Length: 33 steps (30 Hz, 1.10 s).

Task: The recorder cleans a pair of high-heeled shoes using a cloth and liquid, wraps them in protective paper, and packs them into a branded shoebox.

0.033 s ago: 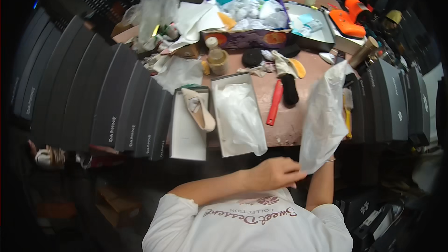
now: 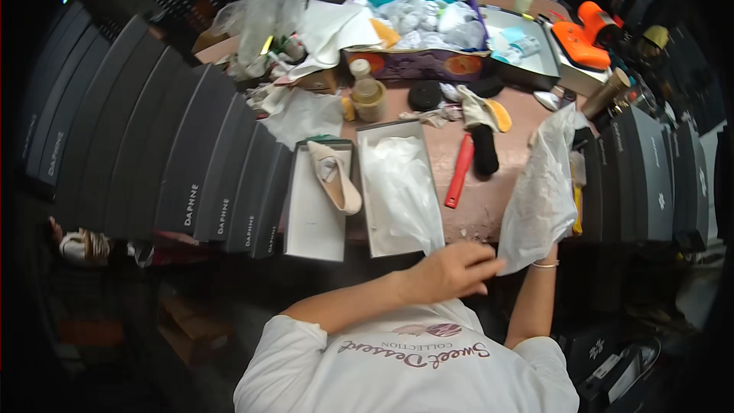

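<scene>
A thin white translucent bag (image 2: 539,191) stands up in the air at the table's right front edge. My right forearm rises to it, with a bracelet at the wrist; my right hand (image 2: 552,252) is mostly hidden behind or inside the bag, so its fingers do not show. My left hand (image 2: 451,269) is beside the bag's lower left corner, fingers stretched and slightly apart, fingertips close to its edge. Left of it lie two open boxes: one box (image 2: 315,233) holds a beige flat shoe (image 2: 334,176), the other box (image 2: 373,218) holds crumpled white wrapping (image 2: 401,183).
Dark shoe boxes (image 2: 183,153) line the left, and more boxes (image 2: 646,176) stand at right. On the table (image 2: 478,218) lie a red-handled brush (image 2: 460,172), a capped bottle (image 2: 367,95) and cloths. Behind are a purple box (image 2: 417,65) of crumpled paper and an orange tool (image 2: 585,38).
The bag's lower corner has risen a little and come off my left fingertips. My left hand is slightly higher. The whole view has shifted a little.
</scene>
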{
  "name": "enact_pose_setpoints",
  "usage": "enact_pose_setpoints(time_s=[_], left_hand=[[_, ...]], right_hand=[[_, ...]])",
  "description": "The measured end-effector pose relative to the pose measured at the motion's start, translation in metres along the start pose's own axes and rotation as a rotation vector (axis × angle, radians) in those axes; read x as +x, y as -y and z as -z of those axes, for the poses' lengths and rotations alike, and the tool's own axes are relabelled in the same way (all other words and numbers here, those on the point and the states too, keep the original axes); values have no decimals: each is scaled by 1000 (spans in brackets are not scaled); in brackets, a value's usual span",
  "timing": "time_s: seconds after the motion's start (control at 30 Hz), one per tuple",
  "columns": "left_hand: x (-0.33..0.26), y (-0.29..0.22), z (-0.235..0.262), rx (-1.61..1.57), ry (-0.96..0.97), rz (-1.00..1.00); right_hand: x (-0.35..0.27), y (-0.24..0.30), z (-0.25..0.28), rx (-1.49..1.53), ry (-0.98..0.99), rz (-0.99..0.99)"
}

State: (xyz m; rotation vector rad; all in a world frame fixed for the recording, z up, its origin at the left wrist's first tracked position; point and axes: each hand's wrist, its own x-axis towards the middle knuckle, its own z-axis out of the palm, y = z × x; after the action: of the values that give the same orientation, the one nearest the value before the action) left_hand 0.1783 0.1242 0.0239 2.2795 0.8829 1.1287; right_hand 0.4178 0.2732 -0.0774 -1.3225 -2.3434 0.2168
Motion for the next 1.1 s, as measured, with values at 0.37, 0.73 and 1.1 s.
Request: enact_pose_setpoints(time_s=[0.37, 0.73, 1.1], left_hand=[[-171, 116, 85, -643, -1275, 1163], [-159, 84, 71, -395, -1237, 764], [-190, 78, 97, -73, -1062, 792]], right_hand=[[93, 177, -32, 253, 93, 291], [96, 145, -135, 87, 69, 281], [155, 185, -57, 509, -285, 224]])
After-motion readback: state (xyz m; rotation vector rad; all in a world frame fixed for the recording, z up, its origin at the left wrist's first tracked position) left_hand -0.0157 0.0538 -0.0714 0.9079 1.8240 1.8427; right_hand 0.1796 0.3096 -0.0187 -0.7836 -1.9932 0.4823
